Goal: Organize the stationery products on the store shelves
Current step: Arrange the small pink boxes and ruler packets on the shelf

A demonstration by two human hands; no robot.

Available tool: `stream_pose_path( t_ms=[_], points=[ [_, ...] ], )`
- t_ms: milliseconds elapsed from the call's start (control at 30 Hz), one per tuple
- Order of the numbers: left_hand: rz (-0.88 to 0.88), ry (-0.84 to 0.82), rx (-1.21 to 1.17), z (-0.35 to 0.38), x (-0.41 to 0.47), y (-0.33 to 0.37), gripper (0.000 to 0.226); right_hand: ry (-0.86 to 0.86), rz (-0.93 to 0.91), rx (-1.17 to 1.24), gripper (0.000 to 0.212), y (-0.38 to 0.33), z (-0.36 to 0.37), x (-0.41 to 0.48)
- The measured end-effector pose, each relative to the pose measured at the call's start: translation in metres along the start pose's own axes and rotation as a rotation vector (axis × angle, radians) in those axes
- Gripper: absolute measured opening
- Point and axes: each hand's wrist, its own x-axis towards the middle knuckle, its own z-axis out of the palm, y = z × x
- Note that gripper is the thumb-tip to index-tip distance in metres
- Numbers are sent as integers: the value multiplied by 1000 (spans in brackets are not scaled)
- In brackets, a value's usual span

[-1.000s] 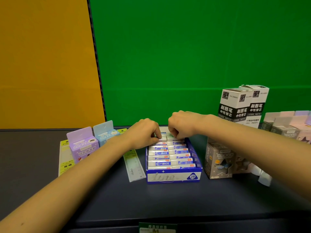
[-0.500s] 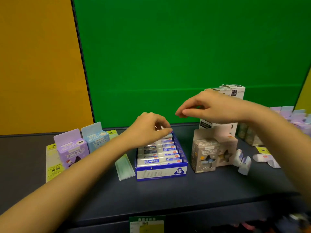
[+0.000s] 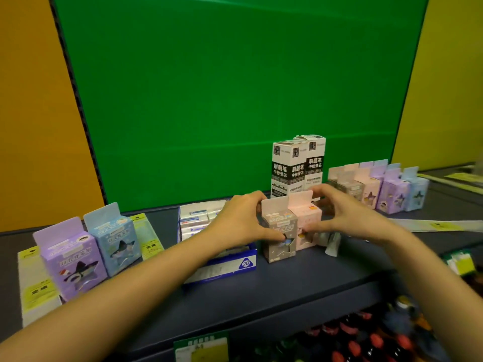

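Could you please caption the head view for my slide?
Both hands, left hand and right hand, bracket two small boxes on the shelf.

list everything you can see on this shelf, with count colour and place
shelf: one, dark grey, bottom
eraser tray: one, blue, centre-left
grey box: one, centre, between both hands
pink box: one, touching the grey box's right side
refill boxes: two, black and white, upright behind
purple box: one, far left
light blue box: one, beside it
pastel box row: count unclear, right rear
left hand: on grey box
right hand: on pink box
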Motion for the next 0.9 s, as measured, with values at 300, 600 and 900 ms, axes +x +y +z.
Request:
stream_pose_path(
  t_ms=[300,600,900],
  points=[
    [6,49,-128,-7,-6,3,51,109,-25,149,41,-3,0,-2],
    [120,254,-217,-11,13,52,40,311,-117,351,37,17,-74,-19],
    [110,315,-187,57,74,111,41,262,-101,148,37,99,-147,-23]
  ],
)
